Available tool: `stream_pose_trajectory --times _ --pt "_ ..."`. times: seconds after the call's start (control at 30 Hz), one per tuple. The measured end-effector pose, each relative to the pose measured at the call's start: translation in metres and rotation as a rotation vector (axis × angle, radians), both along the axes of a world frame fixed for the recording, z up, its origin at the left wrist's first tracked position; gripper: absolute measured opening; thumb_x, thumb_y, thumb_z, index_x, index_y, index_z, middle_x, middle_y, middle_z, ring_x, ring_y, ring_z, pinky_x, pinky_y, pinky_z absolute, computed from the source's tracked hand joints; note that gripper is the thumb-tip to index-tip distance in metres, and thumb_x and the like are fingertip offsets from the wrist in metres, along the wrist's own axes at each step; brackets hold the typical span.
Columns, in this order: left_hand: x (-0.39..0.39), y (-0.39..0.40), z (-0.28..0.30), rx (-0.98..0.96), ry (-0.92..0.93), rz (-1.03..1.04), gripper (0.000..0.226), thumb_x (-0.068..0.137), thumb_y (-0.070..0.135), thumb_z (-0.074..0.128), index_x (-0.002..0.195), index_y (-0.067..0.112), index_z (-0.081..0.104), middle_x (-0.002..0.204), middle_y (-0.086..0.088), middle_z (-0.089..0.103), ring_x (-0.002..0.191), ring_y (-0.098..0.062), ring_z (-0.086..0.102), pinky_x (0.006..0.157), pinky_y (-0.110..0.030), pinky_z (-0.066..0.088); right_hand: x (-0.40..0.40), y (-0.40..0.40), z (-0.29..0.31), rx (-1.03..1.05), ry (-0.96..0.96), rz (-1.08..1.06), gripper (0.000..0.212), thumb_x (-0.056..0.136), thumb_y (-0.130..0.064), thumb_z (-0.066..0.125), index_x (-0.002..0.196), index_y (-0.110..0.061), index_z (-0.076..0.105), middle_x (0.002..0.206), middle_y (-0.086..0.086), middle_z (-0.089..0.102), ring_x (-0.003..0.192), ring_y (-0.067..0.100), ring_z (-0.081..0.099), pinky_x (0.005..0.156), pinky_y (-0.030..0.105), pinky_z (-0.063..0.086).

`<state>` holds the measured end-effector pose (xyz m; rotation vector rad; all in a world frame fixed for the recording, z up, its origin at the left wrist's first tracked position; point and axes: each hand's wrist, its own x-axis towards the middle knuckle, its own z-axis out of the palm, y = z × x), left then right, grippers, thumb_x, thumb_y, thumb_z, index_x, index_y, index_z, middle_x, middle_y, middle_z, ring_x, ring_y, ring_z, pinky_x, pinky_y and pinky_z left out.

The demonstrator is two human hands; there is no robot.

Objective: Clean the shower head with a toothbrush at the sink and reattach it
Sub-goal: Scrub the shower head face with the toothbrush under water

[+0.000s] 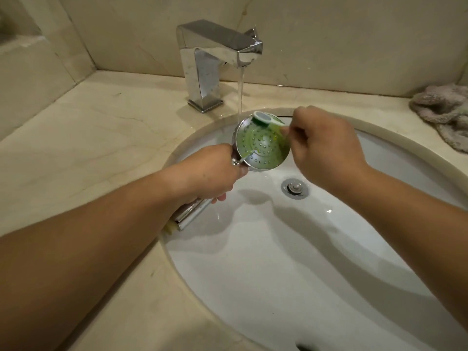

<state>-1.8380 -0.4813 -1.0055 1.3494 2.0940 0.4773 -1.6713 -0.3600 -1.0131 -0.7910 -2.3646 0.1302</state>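
Note:
A chrome shower head (262, 145) with a round green nozzle face is tilted face-up over the white sink (278, 249), under the running water. My left hand (210, 173) grips its chrome handle, whose end sticks out below my wrist. My right hand (326, 145) pinches a pale green toothbrush (266, 119). The brush head lies on the upper rim of the nozzle face, right where the water stream lands.
A square chrome faucet (210, 64) stands behind the basin, its water running. The drain plug (295, 187) sits mid-basin. A crumpled grey cloth (443, 112) lies on the beige marble counter (88, 138) at far right. Tiled walls close in behind and left.

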Motion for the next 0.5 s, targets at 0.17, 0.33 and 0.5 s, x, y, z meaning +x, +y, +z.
stream_pose_trajectory --times 0.17,0.33,0.5 --pt "-0.001 0.000 -0.002 0.019 0.036 0.003 0.021 0.107 0.033 0.052 0.088 0.022 0.051 0.090 -0.017 0.074 0.067 -0.031 0.074 0.054 -0.032 0.054 0.003 -0.011 -0.008 0.058 -0.065 0.088 0.020 0.092 -0.030 0.048 0.077 -0.017 0.046 0.073 -0.001 0.048 0.063 0.031 0.047 0.052 0.034 0.038" --pt "-0.001 0.000 -0.003 0.021 0.016 0.007 0.020 0.106 0.032 0.052 0.090 0.021 0.052 0.091 -0.018 0.074 0.060 -0.023 0.069 0.053 -0.031 0.053 0.000 -0.015 -0.010 0.083 -0.038 0.112 0.021 0.092 -0.032 0.046 0.077 -0.017 0.046 0.073 -0.002 0.044 0.060 0.032 0.049 0.051 0.033 0.039" --pt "0.001 -0.001 -0.001 0.007 0.019 -0.004 0.021 0.107 0.034 0.050 0.090 0.021 0.051 0.090 -0.018 0.075 0.061 -0.024 0.069 0.054 -0.031 0.053 0.000 -0.001 -0.002 -0.013 0.028 -0.022 0.021 0.093 -0.025 0.052 0.077 -0.020 0.041 0.074 -0.003 0.044 0.066 0.030 0.045 0.055 0.032 0.032"
